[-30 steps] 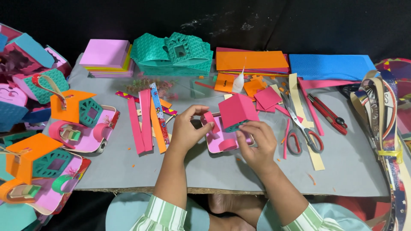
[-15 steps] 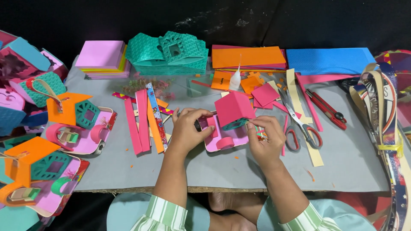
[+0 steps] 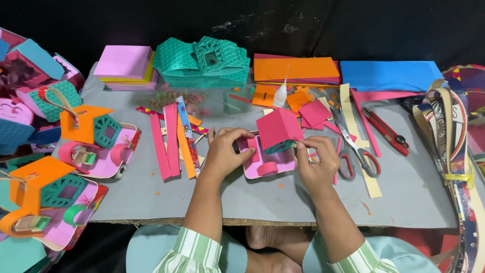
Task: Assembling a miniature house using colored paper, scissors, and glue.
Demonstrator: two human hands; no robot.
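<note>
Pink paper house (image 3: pixel 275 144) sits mid-bench (image 3: pixel 252 197), left hand (image 3: pixel 225 151) pinching its base, right hand (image 3: pixel 318 162) gripping its right edge with a small piece. Uneven pressure could crumple it; scissors (image 3: pixel 356 151) lie just beside.

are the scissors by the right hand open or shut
Open: the red-handled scissors lie flat on the grey table, their two handle loops spread apart beside the right hand.

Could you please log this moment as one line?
left hand: holds pink base | right hand: at paper house | scissors: beside, on table
</note>
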